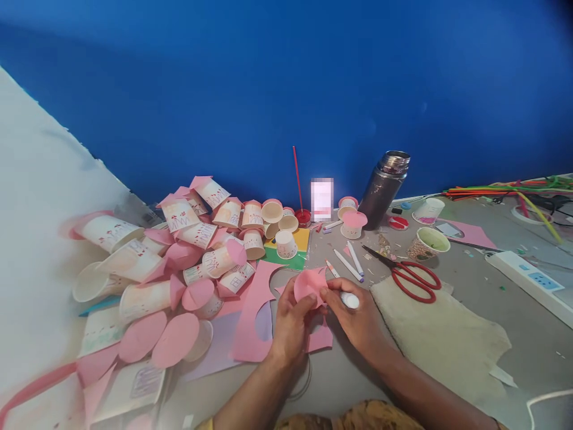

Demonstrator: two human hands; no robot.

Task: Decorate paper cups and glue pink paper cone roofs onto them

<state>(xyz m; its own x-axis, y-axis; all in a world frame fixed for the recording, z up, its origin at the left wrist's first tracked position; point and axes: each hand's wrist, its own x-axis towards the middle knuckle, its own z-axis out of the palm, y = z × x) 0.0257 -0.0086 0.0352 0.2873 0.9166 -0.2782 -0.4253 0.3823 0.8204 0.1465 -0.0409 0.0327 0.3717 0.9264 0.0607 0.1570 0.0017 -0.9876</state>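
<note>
My left hand [290, 322] pinches a round pink paper piece [308, 283] from its left side, fingers closed on it. My right hand [358, 319] is closed round a small white glue stick [350, 300], its tip against the same pink piece. Both hands hover over a cut sheet of pink paper [255, 322] lying on the grey table [492, 286]. Red-handled scissors [409, 276] lie just right of my hands.
A heap of small paper cups with pink tops [179, 263] fills the left. Markers [351, 260], a steel flask [382, 188], a patterned cup [427, 243], a power strip [530, 279] and coloured sticks [505, 190] lie behind and right. A beige cloth [447, 340] lies under my right forearm.
</note>
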